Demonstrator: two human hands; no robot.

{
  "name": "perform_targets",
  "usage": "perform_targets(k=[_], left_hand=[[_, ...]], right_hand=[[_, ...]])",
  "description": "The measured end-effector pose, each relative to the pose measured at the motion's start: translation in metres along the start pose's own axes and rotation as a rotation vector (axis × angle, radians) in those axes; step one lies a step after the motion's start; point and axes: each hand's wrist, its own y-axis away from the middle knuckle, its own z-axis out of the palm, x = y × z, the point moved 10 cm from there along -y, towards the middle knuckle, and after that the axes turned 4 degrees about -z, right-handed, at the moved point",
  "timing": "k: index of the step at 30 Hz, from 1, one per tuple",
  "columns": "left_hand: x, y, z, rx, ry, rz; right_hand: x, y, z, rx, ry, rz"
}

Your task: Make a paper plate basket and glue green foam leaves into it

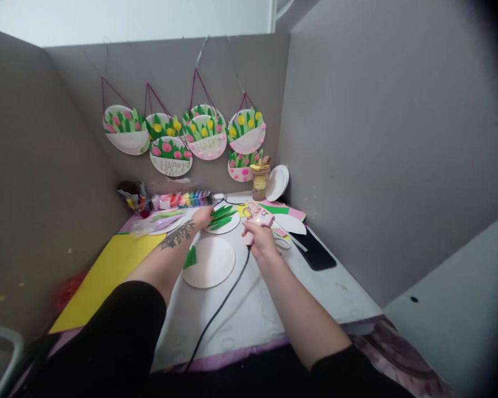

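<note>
My right hand is wrapped round a pink glue gun, whose black cord runs down over the table's front edge. At the far left side of a white paper plate my left hand is closed, its fingertips pinched at the end of a green paper leaf. Several such leaves lie on that plate; the fingertips are partly hidden. Closer to me, between my forearms, lies a second white paper plate. A short green paper piece is at its left edge.
Yellow paper covers the table's left side. A black phone lies at right beside a cut half plate. Behind stand a row of coloured clay packs and a brown-lidded cup. Flower plates hang on the grey partition.
</note>
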Motion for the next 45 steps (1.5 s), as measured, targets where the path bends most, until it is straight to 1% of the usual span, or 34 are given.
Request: perform_targets(k=[1, 3, 5, 7, 13, 17, 21, 28, 35, 38, 40, 43, 45], left_hand=[[-0.004, -0.008, 0.007, -0.037, -0.055, -0.013], [-0.015, -0.016, 0.016, -0.097, -0.168, -0.032], [-0.024, -0.018, 0.019, -0.114, -0.239, -0.029], [-0.028, -0.019, 0.019, -0.112, -0.281, -0.013], [-0.023, -0.023, 0.017, -0.109, -0.318, 0.057], [-0.022, -0.025, 0.015, -0.097, -0.307, 0.097], [-0.024, -0.028, 0.013, -0.065, -0.288, 0.106], [-0.025, -0.028, -0.001, 0.034, -0.224, 0.072], [-0.014, -0.018, -0.007, 0.048, -0.150, 0.069], [-0.013, -0.017, -0.014, 0.090, -0.082, 0.043], [-0.015, -0.015, -0.023, 0.139, -0.020, 0.011], [-0.017, -0.002, -0.038, 0.220, 0.077, -0.046], [-0.018, 0.017, -0.044, 0.233, 0.198, -0.085]], right_hand=[[0.000, 0.000, 0.000, -0.004, 0.005, -0.007], [-0.001, 0.000, 0.000, -0.011, 0.011, -0.017], [0.000, -0.001, 0.000, -0.011, 0.008, -0.012], [0.001, -0.001, 0.000, -0.010, 0.000, 0.002], [0.003, 0.000, 0.000, -0.006, -0.003, 0.022], [0.004, -0.002, 0.002, -0.035, 0.018, 0.001], [0.005, -0.005, 0.001, -0.051, 0.047, -0.026], [0.007, -0.005, 0.001, -0.046, 0.027, -0.011], [0.008, -0.002, 0.002, -0.028, -0.005, 0.015], [0.008, -0.003, 0.002, -0.035, -0.013, 0.004], [0.010, -0.004, 0.002, -0.046, -0.002, 0.011], [0.015, -0.006, 0.002, -0.060, 0.017, 0.026], [0.018, -0.006, 0.003, -0.072, 0.018, 0.032]])
